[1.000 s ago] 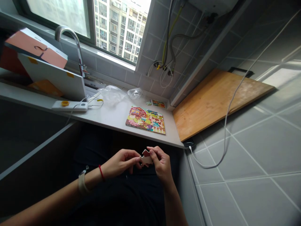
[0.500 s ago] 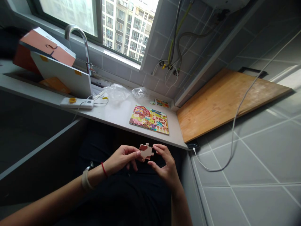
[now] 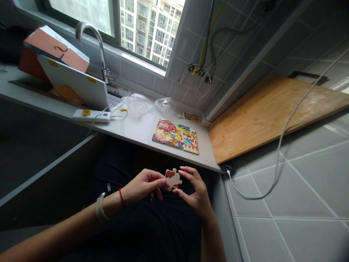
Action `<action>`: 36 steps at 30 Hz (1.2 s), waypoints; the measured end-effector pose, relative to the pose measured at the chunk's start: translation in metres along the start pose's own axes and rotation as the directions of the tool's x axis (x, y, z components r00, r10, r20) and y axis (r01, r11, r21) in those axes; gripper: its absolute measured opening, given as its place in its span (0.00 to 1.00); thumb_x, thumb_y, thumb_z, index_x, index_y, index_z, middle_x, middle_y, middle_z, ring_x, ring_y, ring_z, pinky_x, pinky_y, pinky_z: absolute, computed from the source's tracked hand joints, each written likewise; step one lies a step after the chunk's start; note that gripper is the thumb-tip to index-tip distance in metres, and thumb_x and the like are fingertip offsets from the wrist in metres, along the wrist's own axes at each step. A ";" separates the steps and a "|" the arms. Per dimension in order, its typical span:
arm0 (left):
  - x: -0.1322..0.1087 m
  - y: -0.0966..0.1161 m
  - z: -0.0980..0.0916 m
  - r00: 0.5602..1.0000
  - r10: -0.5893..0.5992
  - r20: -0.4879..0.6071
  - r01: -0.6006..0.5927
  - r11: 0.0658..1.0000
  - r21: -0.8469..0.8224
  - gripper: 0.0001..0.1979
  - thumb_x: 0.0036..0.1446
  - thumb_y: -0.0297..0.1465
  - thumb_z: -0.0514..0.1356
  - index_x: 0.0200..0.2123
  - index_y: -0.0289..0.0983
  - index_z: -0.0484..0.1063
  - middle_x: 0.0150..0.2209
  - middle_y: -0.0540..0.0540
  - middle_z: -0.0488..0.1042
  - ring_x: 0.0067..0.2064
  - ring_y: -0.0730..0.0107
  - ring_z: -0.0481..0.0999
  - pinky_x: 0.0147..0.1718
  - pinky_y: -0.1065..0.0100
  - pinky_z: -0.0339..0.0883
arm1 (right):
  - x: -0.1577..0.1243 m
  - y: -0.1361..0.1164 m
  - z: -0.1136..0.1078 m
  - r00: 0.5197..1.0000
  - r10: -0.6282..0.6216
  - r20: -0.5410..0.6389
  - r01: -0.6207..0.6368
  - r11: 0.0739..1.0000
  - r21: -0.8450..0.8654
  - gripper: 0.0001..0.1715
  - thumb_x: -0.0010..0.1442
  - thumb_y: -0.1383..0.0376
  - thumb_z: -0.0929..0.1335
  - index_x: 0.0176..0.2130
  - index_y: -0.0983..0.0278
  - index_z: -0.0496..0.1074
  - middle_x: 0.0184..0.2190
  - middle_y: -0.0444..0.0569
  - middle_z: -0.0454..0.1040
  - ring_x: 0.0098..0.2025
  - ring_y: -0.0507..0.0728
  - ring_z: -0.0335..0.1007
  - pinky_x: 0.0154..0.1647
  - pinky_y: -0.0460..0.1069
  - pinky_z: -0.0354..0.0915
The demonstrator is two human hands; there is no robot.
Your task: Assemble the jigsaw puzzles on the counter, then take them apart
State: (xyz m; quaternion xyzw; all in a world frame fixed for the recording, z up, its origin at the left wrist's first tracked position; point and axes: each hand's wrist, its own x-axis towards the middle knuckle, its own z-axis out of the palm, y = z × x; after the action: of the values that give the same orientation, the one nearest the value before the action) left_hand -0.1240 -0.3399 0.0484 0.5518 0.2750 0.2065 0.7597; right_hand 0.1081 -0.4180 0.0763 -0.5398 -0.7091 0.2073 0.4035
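Observation:
A jigsaw puzzle piece [image 3: 173,179], cream with reddish-brown patches, is held up over my lap, in front of the counter edge. My left hand [image 3: 149,185] pinches its left side, thumb on top and fingers partly hidden beneath. Curved round the right side is my right hand [image 3: 193,187], its index finger at the upper edge and its thumb at the lower edge, seemingly touching both. On the counter beyond lies a colourful farm puzzle [image 3: 174,135] with a red barn. Small loose pieces [image 3: 180,117] and a picture card [image 3: 191,116] lie behind it.
Crumpled clear plastic bags [image 3: 137,103] lie on the white counter [image 3: 128,127]. A white power strip [image 3: 92,115] with cables sits left, beside boxes [image 3: 57,51] and a faucet [image 3: 100,47]. A wooden board [image 3: 261,116] leans at right, crossed by a white cable [image 3: 280,145].
The puzzle piece has turned slightly in my fingers. My right thumb and index finger have come closer to its edges. The view has shifted a little.

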 end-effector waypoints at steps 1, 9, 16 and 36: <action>0.000 0.000 0.000 1.000 0.000 0.001 0.000 1.000 0.002 0.27 0.60 0.52 0.64 0.45 0.33 0.82 0.42 0.36 0.84 0.31 0.63 0.84 0.23 0.74 0.63 | 0.000 0.001 0.000 1.000 0.005 0.000 -0.005 1.000 0.005 0.29 0.58 0.62 0.78 0.57 0.53 0.76 0.58 0.54 0.73 0.61 0.65 0.71 0.63 0.61 0.69; 0.000 0.000 0.000 1.000 -0.003 0.012 0.003 1.000 -0.002 0.25 0.61 0.51 0.65 0.46 0.33 0.82 0.43 0.37 0.84 0.31 0.65 0.83 0.24 0.74 0.63 | 0.002 0.002 -0.001 0.999 0.027 0.030 -0.028 0.999 0.037 0.29 0.57 0.60 0.78 0.57 0.53 0.76 0.58 0.54 0.73 0.61 0.65 0.71 0.63 0.61 0.69; -0.003 0.001 0.005 1.000 -0.004 0.019 0.005 1.000 -0.009 0.26 0.60 0.51 0.64 0.45 0.33 0.81 0.41 0.36 0.85 0.31 0.64 0.84 0.24 0.74 0.63 | 0.002 0.004 -0.003 0.999 0.012 0.038 -0.013 0.999 0.037 0.28 0.57 0.59 0.79 0.56 0.53 0.77 0.58 0.54 0.74 0.60 0.65 0.71 0.62 0.61 0.69; -0.003 -0.021 -0.014 0.973 0.064 -0.222 -0.076 0.996 -0.047 0.33 0.60 0.53 0.63 0.56 0.34 0.69 0.38 0.39 0.83 0.30 0.67 0.80 0.24 0.73 0.65 | 0.030 0.079 -0.022 0.979 0.127 -0.156 -0.149 0.979 -0.139 0.26 0.62 0.54 0.75 0.57 0.58 0.77 0.55 0.54 0.74 0.59 0.65 0.72 0.63 0.62 0.67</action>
State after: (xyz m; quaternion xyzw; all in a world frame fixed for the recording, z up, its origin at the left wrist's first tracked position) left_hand -0.1349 -0.3382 0.0260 0.5139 0.3319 0.3005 0.7317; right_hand 0.1705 -0.3672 0.0418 -0.6306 -0.6518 0.1407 0.3972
